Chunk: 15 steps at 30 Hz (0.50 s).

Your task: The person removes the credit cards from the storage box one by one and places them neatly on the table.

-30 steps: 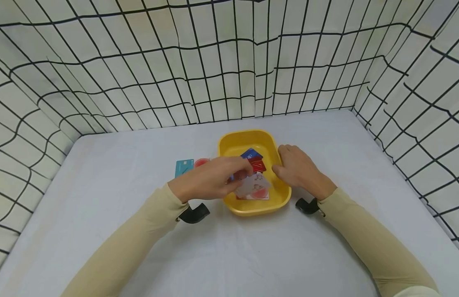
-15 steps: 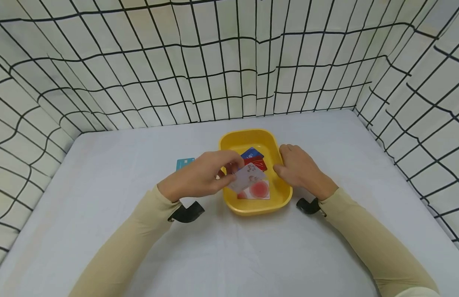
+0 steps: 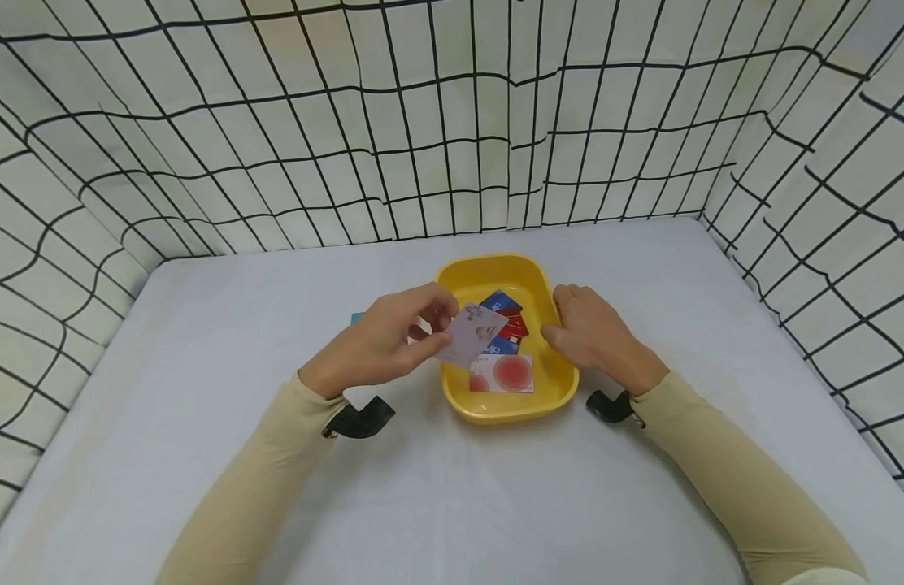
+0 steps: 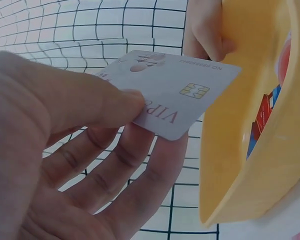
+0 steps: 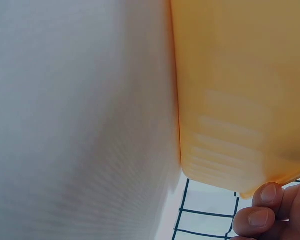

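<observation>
short of the table's far edge, closer to its far right corner than its far left, sat a yellow tray. the left hand pinched a pale card between thumb and fingers, tilted, at the tray's left rim in the head view; the left wrist view showed a chip and "vip" lettering on it. the right hand gripped the tray's right rim, thumb toward the inside. in the tray, a blue card lay toward the table's far edge, overlapped by red cards, then another blue card, and nearest the person a red-and-white card. a teal card showed partly behind the left hand, on the table. black netting rose beyond the far edge.
</observation>
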{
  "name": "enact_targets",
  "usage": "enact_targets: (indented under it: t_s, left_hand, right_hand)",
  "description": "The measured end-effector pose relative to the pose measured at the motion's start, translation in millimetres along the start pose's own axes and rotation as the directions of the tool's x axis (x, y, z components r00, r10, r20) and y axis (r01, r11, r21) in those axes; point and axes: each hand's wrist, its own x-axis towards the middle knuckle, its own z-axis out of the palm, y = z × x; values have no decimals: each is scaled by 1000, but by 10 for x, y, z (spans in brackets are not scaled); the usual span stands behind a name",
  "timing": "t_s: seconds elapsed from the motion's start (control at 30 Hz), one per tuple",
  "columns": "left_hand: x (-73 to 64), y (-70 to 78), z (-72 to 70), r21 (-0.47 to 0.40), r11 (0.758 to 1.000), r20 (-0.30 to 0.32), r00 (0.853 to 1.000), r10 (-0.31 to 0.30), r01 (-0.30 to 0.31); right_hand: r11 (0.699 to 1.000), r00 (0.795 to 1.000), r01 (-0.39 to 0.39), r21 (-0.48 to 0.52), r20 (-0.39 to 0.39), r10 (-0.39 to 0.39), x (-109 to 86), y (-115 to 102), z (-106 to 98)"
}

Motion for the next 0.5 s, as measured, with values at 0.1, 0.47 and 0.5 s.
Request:
enact_targets:
  t_s: [0.1, 0.47, 0.5]
  left_hand:
    - [-30, -35, -15, -11, 1000, -26, 999, -21, 20]
    - [-147, -108, -145, -69, 994, -127, 988, -89, 80]
    - [-160, -120, -159, -72, 994, -134, 986, -95, 86]
  right_hand:
    - [1000, 1000, 2, -2, -5, -2, -1, -1, 0]
    - [1000, 1000, 3, -6, -6, -3, -5, -12, -1]
    - [1000, 1000, 3, -5, -4, -3, -7, -13, -3]
